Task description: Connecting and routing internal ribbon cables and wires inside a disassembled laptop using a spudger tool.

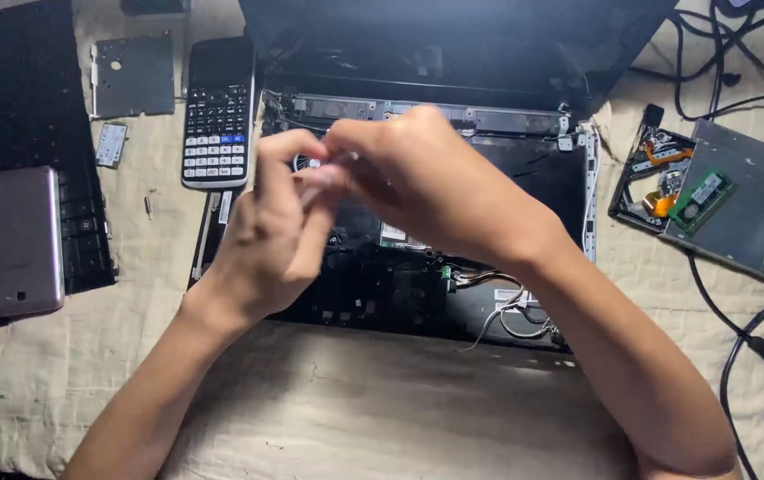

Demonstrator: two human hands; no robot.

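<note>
Pinching something too small and blurred to identify, the left hand [266, 231] and the right hand [418, 178] meet fingertip to fingertip above an opened laptop [453, 293], whose keyboard cover is off and whose inner boards and loose white wires [511, 316] lie exposed. Both hands have their fingers pressed together at the tips, hovering over the fan area at about ten o'clock of the laptop body. Whatever is held could easily slip and drop into the dark open chassis, where it would be hard to find; that risk seems greater because the hands work in the air, not resting on anything. At nine o'clock from the hands a calculator [217, 111] lies on the cloth-covered surface [355, 409], with a tiny loose screw [147, 206] just beyond it, which could roll away in the folds. Farther left sit a detached black keyboard [17, 89] and a phone [22, 240] resting on it. At three o'clock an optical drive [729, 204] carries two green memory sticks [700, 200], near tangled black cables [738, 53] that a forearm might snag.
</note>
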